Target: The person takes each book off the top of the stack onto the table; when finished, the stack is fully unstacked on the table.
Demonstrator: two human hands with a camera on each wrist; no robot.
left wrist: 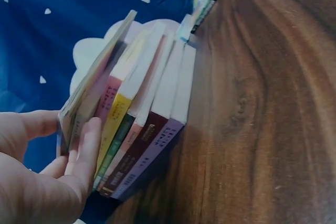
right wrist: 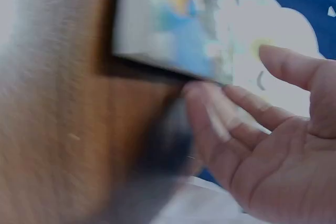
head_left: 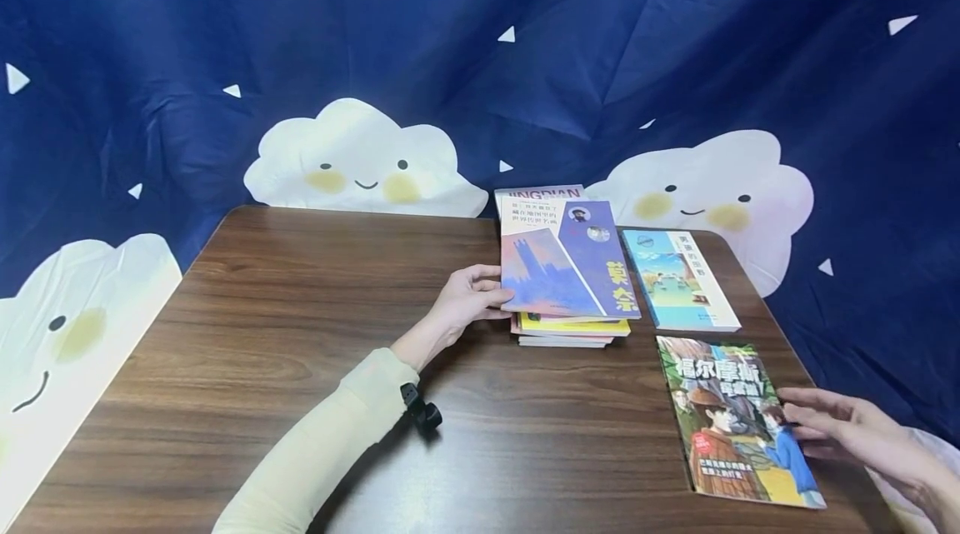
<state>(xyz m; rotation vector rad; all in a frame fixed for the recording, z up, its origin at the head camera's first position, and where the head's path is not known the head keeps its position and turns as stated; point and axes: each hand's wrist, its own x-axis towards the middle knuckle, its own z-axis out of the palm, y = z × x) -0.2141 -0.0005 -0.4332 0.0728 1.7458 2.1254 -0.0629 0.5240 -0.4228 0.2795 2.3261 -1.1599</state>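
Note:
A purple and white book (head_left: 558,259) lies on top of a stack of books (head_left: 573,330) at the table's back right. My left hand (head_left: 476,296) pinches that top book at its left edge, thumb above and fingers below. In the left wrist view, the top book (left wrist: 97,77) stands slightly apart from the coloured spines (left wrist: 139,150) under it. Farther right, a comic-style book (head_left: 738,426) with illustrated figures lies on the table. My right hand (head_left: 855,434) is at its right edge, fingers extended. The right wrist view has these fingertips right at the book's edge and the thumb apart.
A light blue and white book (head_left: 678,280) lies right of the stack, near the right edge of the brown wooden table (head_left: 322,301). Behind the table hangs a dark blue cloth (head_left: 300,34) with smiling clouds. A small black device (head_left: 422,409) is strapped at my left wrist.

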